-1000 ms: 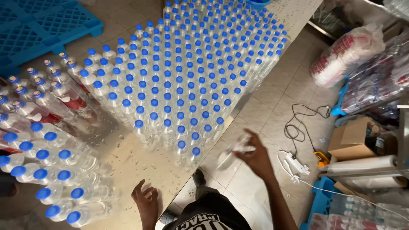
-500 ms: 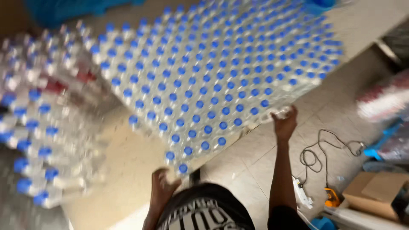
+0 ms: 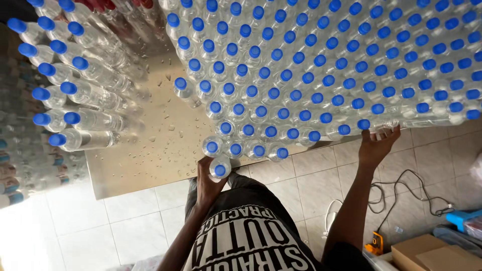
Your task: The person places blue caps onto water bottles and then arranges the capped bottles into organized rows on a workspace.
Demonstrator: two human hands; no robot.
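Left hand [image 3: 208,183] closed around one clear bottle [image 3: 220,167] with blue cap, at the near bench [image 3: 150,165] edge, just below the front corner of the big bottle block [image 3: 321,70]. The bottle stands upright, long axis vertical, cap pointing up at the camera, touching or just beside the front-row bottles; exact contact cannot be told. Right hand [image 3: 377,145] open, fingers spread, pressed against the near side of the block at its bench-edge row, gripping nothing. The block fills the bench beyond and between both hands, all caps up. Left of the left hand, well apart, a second group of bottles [image 3: 75,85] leans with caps tipped toward the left; water drops on bare metal between the groups. Below the right hand, on the tiled floor [image 3: 301,190], cables [image 3: 396,200] and cardboard boxes [image 3: 432,253]. Versus half a second ago: the view is closer and sharper, the left hand has moved up from below the bench edge to the corner bottle, and the right hand is at much the same block edge.
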